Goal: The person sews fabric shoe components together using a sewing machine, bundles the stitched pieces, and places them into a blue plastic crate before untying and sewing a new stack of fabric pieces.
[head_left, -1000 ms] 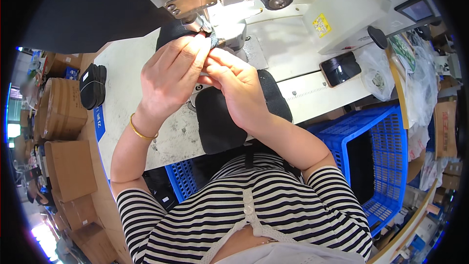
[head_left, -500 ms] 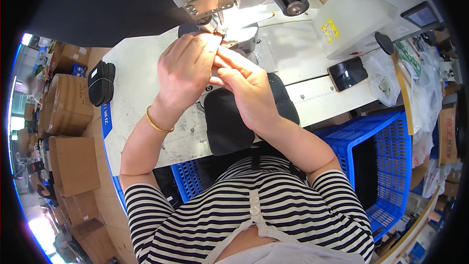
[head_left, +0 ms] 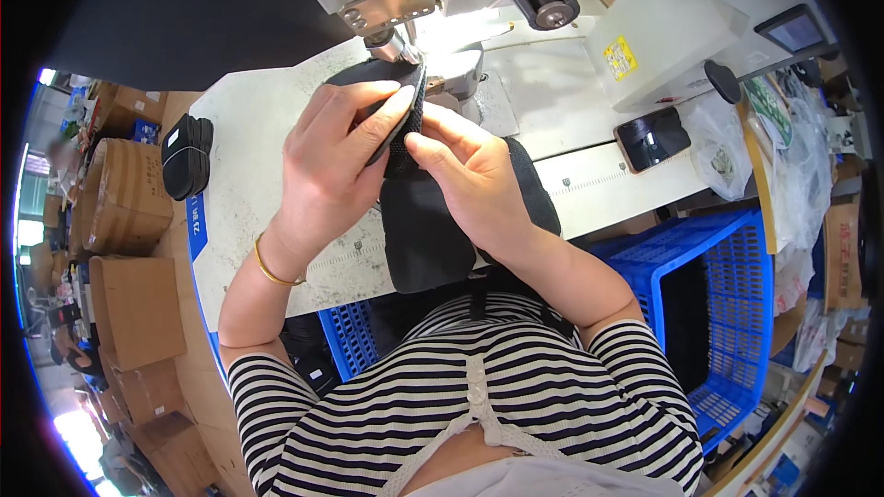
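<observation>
A black padded fabric piece (head_left: pixel 402 149) stands on edge under the sewing machine head (head_left: pixel 391 9), its far end by the presser foot. My left hand (head_left: pixel 336 152) pinches the piece from the left, fingers over its upper part. From the right, the fingers of my right hand (head_left: pixel 474 170) close on its mesh side. Closer to me, a flat black pad (head_left: pixel 425 239) lies at the table's front edge, and another black pad (head_left: pixel 534 189) lies partly behind my right wrist. The needle point is hard to make out in the bright light.
A tied bundle of black pads (head_left: pixel 187 156) lies at the table's left end. To the right are a phone (head_left: pixel 652 138) and a clear plastic bag (head_left: pixel 721 161). A blue crate (head_left: pixel 766 304) stands below on the right; cardboard boxes (head_left: pixel 138 308) stack up on the left.
Both hands have come down slightly toward me and apart. The black fabric piece, mostly hidden behind my fingers before, now shows raised between them.
</observation>
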Demonstrator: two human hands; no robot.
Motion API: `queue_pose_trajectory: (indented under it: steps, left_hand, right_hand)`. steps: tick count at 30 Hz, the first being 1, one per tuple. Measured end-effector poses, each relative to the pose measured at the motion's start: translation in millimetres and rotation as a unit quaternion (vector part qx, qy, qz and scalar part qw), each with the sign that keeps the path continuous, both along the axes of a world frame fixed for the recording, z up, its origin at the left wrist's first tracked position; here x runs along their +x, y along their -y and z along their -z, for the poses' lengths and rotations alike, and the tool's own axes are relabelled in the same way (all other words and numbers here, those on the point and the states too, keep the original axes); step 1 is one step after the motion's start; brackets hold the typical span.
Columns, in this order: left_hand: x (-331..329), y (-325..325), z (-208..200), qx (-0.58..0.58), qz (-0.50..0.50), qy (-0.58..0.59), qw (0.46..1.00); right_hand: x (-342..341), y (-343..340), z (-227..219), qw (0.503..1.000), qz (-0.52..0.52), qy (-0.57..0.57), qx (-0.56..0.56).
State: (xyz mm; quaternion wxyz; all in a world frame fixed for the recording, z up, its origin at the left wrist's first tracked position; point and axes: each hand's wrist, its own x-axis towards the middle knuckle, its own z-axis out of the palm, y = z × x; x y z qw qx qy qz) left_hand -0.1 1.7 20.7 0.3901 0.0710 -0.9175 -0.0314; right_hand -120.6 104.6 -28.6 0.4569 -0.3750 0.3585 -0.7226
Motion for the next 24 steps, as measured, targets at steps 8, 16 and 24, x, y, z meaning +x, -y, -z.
queue_pose_trajectory:
  steps: [8, 16, 24]
  left_hand:
    - [-5.1, -13.9, 18.2, -0.017, -0.016, -0.025, 0.999]
    - [14.4, -13.0, 34.7, -0.126, 0.066, -0.074, 0.987]
    - [9.5, -24.8, 29.8, -0.175, 0.044, -0.033, 0.983]
  right_hand:
    - [-3.1, -11.6, 3.1, 0.994, 0.040, -0.073, 0.066]
    - [-7.5, -28.8, -2.0, 0.989, 0.007, -0.112, 0.095]
    - [-10.5, -25.6, 1.2, 0.965, 0.083, -0.244, 0.042]
